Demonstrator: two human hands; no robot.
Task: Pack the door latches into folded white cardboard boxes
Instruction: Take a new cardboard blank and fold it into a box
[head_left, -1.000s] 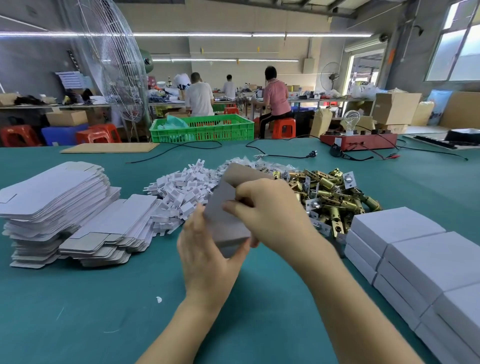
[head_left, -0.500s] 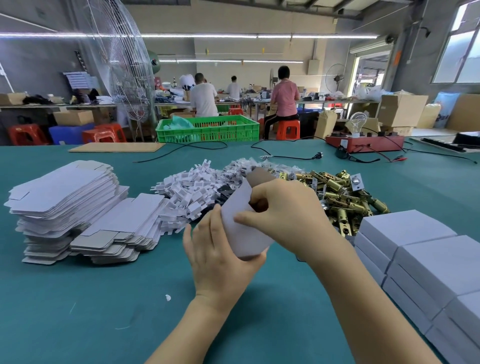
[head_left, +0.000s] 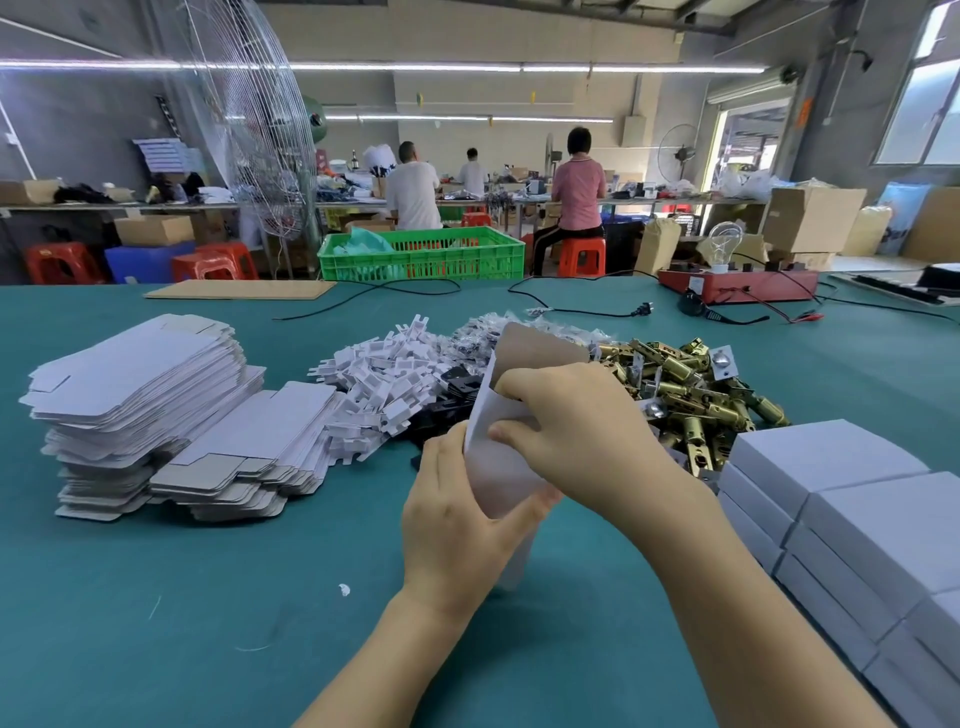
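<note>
A white cardboard box (head_left: 501, 467) stands on end above the green table, its brown flap up and open. My left hand (head_left: 457, 519) grips its lower side from the left. My right hand (head_left: 576, 431) curls over its top edge, fingers pressing a side panel inward. Behind the hands lies a heap of brass door latches (head_left: 691, 389). Left of the heap sit white plastic parts (head_left: 384, 389) and some black pieces (head_left: 447, 400). The inside of the box is hidden.
Two stacks of flat unfolded box blanks (head_left: 156, 410) lie at the left. Closed white boxes (head_left: 852, 509) are stacked at the right. A green crate (head_left: 421, 254), cables and a red tester (head_left: 737, 286) sit at the far edge. People work at benches behind.
The box has tilted more upright and dropped lower in my hands. My right hand's fingers have moved down over its top edge. The camera has shifted slightly.
</note>
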